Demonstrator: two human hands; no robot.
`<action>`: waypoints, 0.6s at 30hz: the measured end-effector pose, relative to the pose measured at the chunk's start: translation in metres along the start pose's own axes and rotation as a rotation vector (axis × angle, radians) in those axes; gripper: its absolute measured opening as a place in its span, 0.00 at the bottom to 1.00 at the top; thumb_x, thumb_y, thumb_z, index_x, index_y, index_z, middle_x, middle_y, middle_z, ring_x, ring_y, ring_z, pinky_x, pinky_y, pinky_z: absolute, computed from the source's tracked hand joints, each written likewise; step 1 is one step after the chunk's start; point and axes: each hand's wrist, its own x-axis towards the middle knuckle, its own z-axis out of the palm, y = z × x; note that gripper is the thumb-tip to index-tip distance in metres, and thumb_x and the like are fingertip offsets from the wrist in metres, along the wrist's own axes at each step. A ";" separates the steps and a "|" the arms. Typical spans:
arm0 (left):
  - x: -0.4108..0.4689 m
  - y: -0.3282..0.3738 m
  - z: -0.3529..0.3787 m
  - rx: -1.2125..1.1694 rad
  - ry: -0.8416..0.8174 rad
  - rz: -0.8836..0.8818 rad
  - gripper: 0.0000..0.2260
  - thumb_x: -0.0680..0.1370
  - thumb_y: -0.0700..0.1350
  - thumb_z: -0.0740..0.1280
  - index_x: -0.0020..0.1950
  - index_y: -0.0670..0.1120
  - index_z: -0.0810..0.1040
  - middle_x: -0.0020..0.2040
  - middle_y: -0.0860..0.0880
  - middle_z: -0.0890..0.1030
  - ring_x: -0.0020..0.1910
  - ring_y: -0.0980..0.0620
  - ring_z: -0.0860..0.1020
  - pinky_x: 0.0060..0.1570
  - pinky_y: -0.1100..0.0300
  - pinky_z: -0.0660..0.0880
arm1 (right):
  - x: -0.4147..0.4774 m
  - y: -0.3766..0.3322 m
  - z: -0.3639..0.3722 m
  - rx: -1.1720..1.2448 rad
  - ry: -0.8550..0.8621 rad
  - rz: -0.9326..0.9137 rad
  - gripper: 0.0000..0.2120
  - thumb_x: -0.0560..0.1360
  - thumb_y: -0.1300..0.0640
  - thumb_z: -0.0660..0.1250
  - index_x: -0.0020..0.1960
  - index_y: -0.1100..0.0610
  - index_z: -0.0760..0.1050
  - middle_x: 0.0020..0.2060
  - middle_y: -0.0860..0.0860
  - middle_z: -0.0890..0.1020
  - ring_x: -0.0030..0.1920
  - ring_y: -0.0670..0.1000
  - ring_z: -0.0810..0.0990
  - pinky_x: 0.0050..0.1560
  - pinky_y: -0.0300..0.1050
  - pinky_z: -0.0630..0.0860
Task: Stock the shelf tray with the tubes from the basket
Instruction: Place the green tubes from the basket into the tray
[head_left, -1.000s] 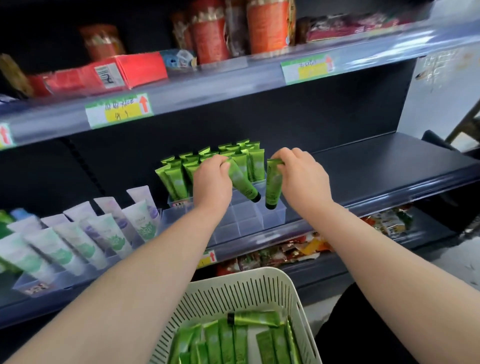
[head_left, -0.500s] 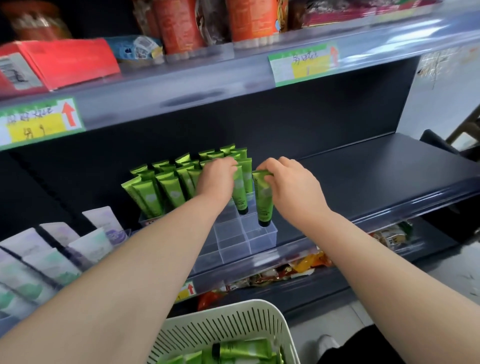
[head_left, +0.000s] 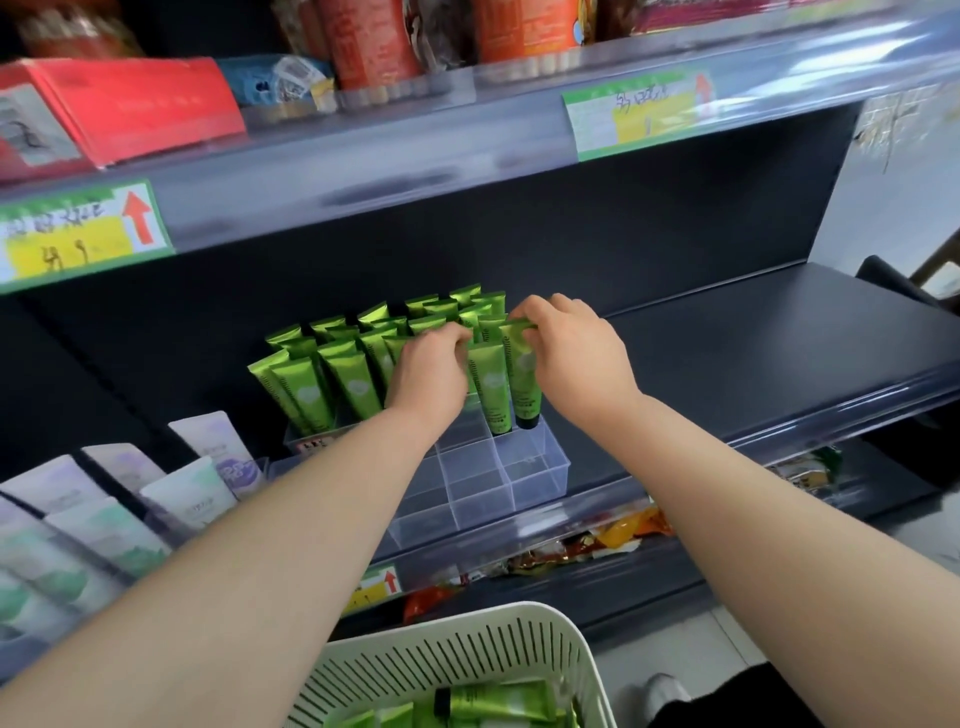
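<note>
Right-hand tube (head_left: 524, 374) going cap-down into clear tray (head_left: 535, 473), at right end of row, cap just reaching compartment, seeming not fully seated. Right hand (head_left: 576, 358) pinching its flat top end. Left-hand tube (head_left: 491, 387) standing just beside it. Left hand (head_left: 428, 374) curling fingers on its top, seeming to be pinching it. Standing tubes (head_left: 337, 374) filling back rows of tray, front compartments showing empty. Basket (head_left: 467, 623) below holding spare tubes (head_left: 493, 699), count not visible. Judging: tray more than half stocked, front rows waiting.
</note>
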 end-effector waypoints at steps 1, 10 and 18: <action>-0.003 -0.001 -0.001 0.004 -0.006 0.006 0.15 0.80 0.37 0.62 0.65 0.48 0.77 0.61 0.48 0.79 0.59 0.47 0.77 0.57 0.54 0.75 | 0.002 -0.001 0.002 -0.003 -0.005 0.003 0.16 0.77 0.63 0.61 0.62 0.52 0.72 0.49 0.52 0.76 0.51 0.56 0.73 0.41 0.46 0.63; -0.017 -0.008 -0.009 0.011 -0.007 0.006 0.13 0.81 0.40 0.62 0.65 0.44 0.75 0.60 0.46 0.79 0.58 0.45 0.77 0.57 0.50 0.76 | 0.011 -0.003 0.017 -0.016 -0.092 0.053 0.17 0.77 0.62 0.60 0.64 0.52 0.72 0.52 0.53 0.77 0.53 0.58 0.74 0.42 0.46 0.63; -0.025 -0.019 -0.010 -0.005 -0.045 -0.003 0.15 0.81 0.40 0.62 0.68 0.44 0.73 0.64 0.47 0.77 0.62 0.49 0.75 0.63 0.51 0.73 | 0.003 0.002 0.034 -0.042 -0.179 0.082 0.19 0.77 0.63 0.61 0.65 0.50 0.71 0.51 0.53 0.76 0.54 0.57 0.75 0.43 0.46 0.64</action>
